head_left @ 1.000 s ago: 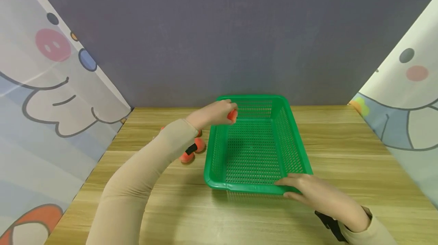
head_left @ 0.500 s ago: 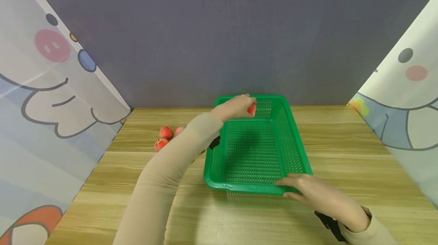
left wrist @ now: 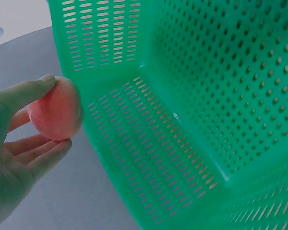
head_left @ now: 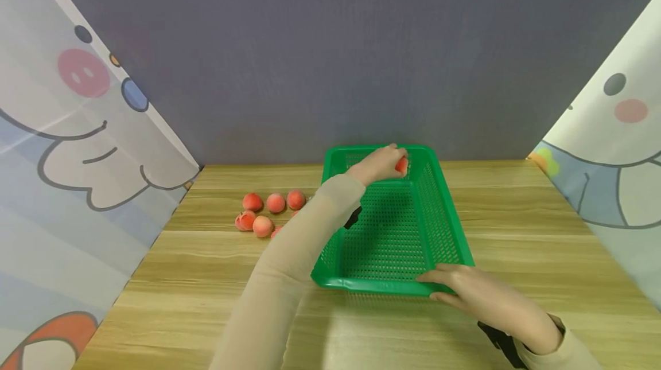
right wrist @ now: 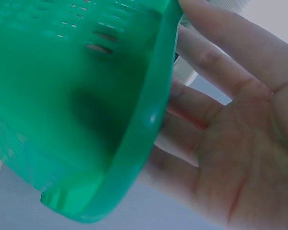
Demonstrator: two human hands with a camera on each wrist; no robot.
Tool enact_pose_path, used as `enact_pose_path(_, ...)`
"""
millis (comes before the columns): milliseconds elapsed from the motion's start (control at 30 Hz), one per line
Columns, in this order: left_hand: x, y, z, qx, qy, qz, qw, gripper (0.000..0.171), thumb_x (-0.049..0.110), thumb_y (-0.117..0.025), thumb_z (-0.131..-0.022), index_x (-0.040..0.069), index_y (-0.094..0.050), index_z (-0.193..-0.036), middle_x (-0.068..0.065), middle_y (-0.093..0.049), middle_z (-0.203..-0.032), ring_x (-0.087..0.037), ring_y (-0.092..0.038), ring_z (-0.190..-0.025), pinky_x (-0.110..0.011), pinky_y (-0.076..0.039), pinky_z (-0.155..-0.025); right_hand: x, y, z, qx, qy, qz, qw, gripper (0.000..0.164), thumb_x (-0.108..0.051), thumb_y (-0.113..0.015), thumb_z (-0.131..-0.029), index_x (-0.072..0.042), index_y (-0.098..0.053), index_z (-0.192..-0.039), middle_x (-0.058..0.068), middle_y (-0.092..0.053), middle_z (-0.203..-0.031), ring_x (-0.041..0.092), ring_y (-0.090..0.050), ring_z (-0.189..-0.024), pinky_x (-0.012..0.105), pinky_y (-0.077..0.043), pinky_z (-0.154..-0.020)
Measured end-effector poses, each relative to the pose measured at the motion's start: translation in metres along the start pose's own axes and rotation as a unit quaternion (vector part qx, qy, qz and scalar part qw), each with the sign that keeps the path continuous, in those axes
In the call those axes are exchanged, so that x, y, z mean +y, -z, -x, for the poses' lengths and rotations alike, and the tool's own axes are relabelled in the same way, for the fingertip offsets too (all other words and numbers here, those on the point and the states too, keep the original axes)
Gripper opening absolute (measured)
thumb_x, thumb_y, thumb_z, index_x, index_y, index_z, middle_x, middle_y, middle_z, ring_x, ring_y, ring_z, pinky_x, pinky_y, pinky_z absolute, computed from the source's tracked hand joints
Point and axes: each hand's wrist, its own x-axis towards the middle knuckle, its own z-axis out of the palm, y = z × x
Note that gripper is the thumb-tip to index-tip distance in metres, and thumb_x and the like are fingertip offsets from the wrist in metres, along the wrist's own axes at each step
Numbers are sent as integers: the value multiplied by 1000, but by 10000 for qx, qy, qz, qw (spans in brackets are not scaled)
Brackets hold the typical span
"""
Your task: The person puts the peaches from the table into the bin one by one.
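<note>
Over the far part of a green plastic basket (head_left: 382, 286), my left hand (head_left: 381, 163) holds a peach (head_left: 401, 166). In the left wrist view the thumb lies on top of the peach (left wrist: 56, 109) and fingers support it from below, beside the basket's far wall. My right hand (head_left: 472, 292) grips the near right corner of the basket, fingers over the rim and thumb outside. The right wrist view shows that hand (right wrist: 240, 129) right at the rim (right wrist: 151, 120), some fingertips hidden behind it. The basket's visible floor holds nothing.
Several peaches (head_left: 263, 226) lie on the wooden table (head_left: 206, 278) left of the basket, partly hidden by the left sleeve (head_left: 304, 238). A dark grey wall (head_left: 361, 60) rises behind the basket. Cartoon-printed curtains (head_left: 614, 146) stand at both sides.
My left hand has moved right with the peach, from the basket's left rim to over its far part. More peaches show on the table. The right hand stays on the corner.
</note>
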Motion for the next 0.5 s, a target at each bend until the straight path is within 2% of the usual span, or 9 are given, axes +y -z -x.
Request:
enact_pose_path(167,0,-14,-9,112,74,-35,9999,44,23,-56,-86,10,-45,-127,-5,-48,-122,-17,-48,-104,-20,-43,-73,1,-1,0,79,74,34,9999,28,-23,-61,-81,-15,-63,-107,12,-61,-104,37,-57,-94,43,-49,-71)
enact_pose_path(267,-2,-21,-14,195,184,131,9996,43,21,-56,-86,10,-46,-127,-4,-48,-124,-18,-45,-111,-21,-42,-75,1,-2,0,79,87,24,9999,28,-23,-61,-81,-15,-62,-107,12,-61,-104,37,-57,-94,43,-49,-71)
enact_pose_path(367,-4,-28,-18,273,293,383,9985,41,21,-56,-86,10,-48,-125,-3,-50,-121,-17,-46,-108,-21,-42,-74,1,-2,0,81,89,16,9999,28,-23,-62,-81,-15,-62,-107,13,-61,-105,37,-57,-94,43,-49,-71)
enact_pose_path(500,-5,-39,-23,311,397,716,9962,43,21,-58,-85,9,-47,-125,-3,-51,-118,-13,-48,-96,-19,-41,-72,2,-2,0,90,110,-5,9999,28,-21,-62,-81,-14,-62,-107,13,-61,-104,38,-57,-94,43,-49,-70)
